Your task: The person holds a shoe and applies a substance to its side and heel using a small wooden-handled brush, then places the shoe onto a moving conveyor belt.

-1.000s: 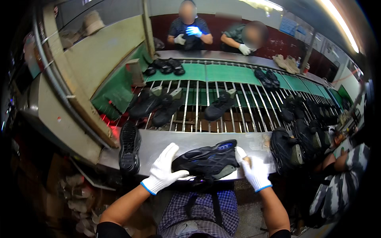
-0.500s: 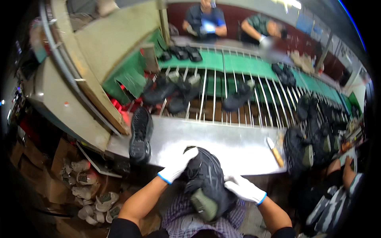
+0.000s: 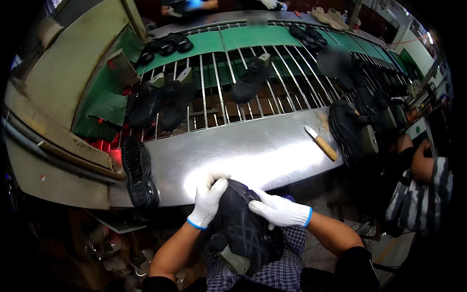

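Observation:
Over my lap, a black shoe upper (image 3: pixel 241 221) sits on a grey-green shoe last (image 3: pixel 234 260), its heel end toward me. My left hand (image 3: pixel 208 202), in a white glove with a blue cuff, grips the far left edge of the upper between thumb and curled fingers. On the opposite edge, my gloved right hand (image 3: pixel 281 209) presses its thumb on the upper, fingers partly hidden behind it. A black shoe sole (image 3: pixel 137 170) rests at the left end of the steel bench (image 3: pixel 219 151). To the right lies a knife (image 3: pixel 322 145) with a wooden handle.
Beyond the bench runs a rack of metal rods (image 3: pixel 216 90) carrying several black shoes (image 3: pixel 250 80), over a green belt (image 3: pixel 253 38). More black shoes (image 3: pixel 348 131) crowd the right end, beside another person's arm (image 3: pixel 421 163). A cream panel (image 3: pixel 73 63) stands at left.
My view has tilted and shifted. The right hand has moved from the shoe's side up to its far edge, thumb now on the upper. The shoe has turned slightly in my hands.

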Action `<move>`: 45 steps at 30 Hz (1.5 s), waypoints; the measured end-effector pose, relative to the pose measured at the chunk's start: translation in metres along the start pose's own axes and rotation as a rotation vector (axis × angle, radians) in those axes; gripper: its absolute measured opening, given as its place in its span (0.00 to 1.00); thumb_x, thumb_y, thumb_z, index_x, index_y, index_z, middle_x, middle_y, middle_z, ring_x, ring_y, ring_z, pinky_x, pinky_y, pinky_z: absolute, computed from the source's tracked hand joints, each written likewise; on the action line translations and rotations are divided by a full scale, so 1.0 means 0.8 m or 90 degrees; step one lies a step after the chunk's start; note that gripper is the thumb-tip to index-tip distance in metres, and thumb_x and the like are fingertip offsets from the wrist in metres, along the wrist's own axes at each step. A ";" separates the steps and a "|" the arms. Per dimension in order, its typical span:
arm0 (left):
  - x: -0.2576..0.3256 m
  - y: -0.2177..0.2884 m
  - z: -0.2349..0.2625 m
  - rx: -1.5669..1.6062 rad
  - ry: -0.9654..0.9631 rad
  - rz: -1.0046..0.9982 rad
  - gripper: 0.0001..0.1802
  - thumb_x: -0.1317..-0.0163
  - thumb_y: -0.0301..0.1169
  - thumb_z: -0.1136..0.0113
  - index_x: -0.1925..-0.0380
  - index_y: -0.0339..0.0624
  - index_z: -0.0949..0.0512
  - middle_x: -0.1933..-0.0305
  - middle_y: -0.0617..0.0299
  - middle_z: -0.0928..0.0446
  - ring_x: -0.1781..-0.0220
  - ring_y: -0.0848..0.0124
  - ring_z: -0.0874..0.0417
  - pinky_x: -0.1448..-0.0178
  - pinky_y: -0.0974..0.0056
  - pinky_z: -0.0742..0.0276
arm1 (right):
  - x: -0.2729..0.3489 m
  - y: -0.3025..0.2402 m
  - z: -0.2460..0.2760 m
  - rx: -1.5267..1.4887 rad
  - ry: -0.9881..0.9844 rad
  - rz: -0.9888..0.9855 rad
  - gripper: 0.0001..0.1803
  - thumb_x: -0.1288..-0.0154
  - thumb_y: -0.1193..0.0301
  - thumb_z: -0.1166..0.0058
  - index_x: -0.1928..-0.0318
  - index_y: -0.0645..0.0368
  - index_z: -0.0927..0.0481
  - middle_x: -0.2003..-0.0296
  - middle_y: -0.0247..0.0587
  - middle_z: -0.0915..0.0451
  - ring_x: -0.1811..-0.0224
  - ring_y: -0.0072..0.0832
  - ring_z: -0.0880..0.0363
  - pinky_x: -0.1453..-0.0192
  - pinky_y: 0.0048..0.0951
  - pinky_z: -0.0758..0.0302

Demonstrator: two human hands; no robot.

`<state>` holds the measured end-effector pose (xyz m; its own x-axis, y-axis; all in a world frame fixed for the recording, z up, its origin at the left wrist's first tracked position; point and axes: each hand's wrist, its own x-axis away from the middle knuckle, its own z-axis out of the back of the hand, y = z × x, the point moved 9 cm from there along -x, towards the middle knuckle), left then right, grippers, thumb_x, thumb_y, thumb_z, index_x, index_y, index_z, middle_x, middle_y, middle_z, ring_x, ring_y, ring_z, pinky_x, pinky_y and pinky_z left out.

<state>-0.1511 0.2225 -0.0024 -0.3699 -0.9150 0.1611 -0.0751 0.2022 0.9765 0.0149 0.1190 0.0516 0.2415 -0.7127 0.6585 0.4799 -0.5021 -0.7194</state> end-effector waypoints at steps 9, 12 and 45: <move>-0.001 0.018 0.009 0.014 0.011 -0.085 0.15 0.23 0.32 0.44 0.51 0.31 0.14 0.52 0.59 0.13 0.49 0.75 0.17 0.39 0.67 0.22 | -0.059 -0.093 0.029 0.237 -0.064 0.086 0.39 0.13 0.44 0.64 0.48 0.70 0.12 0.56 0.62 0.11 0.52 0.52 0.13 0.38 0.44 0.21; 0.001 0.013 0.012 -0.020 0.008 -0.067 0.15 0.23 0.32 0.44 0.52 0.32 0.13 0.54 0.60 0.13 0.51 0.76 0.17 0.40 0.67 0.22 | -0.078 -0.040 0.028 0.127 0.082 0.297 0.35 0.14 0.46 0.59 0.39 0.68 0.16 0.55 0.61 0.11 0.52 0.51 0.12 0.38 0.43 0.21; 0.035 -0.071 0.050 -0.835 0.216 -0.467 0.33 0.36 0.42 0.31 0.31 0.45 0.22 0.33 0.44 0.21 0.30 0.41 0.22 0.30 0.36 0.24 | -0.288 -0.068 0.429 -0.210 0.906 0.021 0.63 0.45 0.51 0.23 0.18 0.64 0.45 0.32 0.67 0.24 0.32 0.53 0.21 0.27 0.49 0.24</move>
<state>-0.1940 0.1994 -0.0590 -0.3819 -0.7435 -0.5489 0.7680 -0.5857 0.2590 0.2228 0.4782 0.0148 -0.8658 -0.5003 0.0120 0.2326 -0.4236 -0.8755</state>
